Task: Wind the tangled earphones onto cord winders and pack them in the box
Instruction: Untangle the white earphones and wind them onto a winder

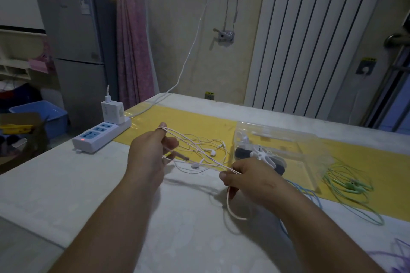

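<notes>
White earphones (206, 153) were stretched between both hands, just above the table (66, 184). Left hand (150, 153) had the cord hooked over its raised index fingertip, with the lower fingers curled on another strand, probably serving as a peg to spread the tangle. Right hand (253, 179) pinched several strands between thumb and fingers, and a slack loop hung at its near side. The earbuds dangled or rested between the hands; could not tell which. Clear box (299, 137) sat on the yellow mat (188, 122), just far-right of the right hand, with a white cord winder (263, 155) inside and within reach. Green earphones (348, 186) lay loose to the right of the box, and a blue cord (310, 197) lay near the right forearm. Judged: untangling step, winding not yet started.
</notes>
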### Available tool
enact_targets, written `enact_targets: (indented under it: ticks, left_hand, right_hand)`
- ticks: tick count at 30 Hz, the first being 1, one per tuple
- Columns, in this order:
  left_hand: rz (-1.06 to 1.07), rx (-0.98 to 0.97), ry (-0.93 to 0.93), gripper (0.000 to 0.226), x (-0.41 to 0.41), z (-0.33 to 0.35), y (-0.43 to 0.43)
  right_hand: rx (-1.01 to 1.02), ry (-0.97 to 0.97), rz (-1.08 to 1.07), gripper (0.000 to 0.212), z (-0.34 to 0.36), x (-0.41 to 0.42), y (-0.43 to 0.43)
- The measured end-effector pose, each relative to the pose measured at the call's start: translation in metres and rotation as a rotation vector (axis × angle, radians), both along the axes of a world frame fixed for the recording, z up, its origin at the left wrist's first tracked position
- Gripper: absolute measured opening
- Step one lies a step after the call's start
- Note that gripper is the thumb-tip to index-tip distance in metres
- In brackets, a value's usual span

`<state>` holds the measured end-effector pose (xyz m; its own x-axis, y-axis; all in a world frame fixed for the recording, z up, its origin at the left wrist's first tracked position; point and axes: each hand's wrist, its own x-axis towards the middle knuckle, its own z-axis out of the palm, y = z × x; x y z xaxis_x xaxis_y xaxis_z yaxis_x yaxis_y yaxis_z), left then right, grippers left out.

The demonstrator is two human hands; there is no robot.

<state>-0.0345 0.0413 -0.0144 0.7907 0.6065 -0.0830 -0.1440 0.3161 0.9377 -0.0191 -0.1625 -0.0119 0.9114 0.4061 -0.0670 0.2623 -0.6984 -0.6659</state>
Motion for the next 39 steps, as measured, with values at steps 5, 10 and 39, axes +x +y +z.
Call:
enact_targets:
  ticks: [5,10,39]
  left_hand:
    - [0.011,-0.13,0.0,0.037,0.001,0.004,-0.003]
    - [0.179,0.329,0.023,0.033,-0.001,-0.005,0.005]
    - [-0.068,0.01,-0.115,0.025,0.0,-0.001,0.0]
  right_hand:
    - [0.049,0.068,0.039,0.02,0.001,-0.002,0.0]
    - [-0.083,0.021,0.037,0.014,0.001,-0.003,0.003]
    - [0.147,-0.011,-0.078,0.024,-0.011,0.0,0.011]
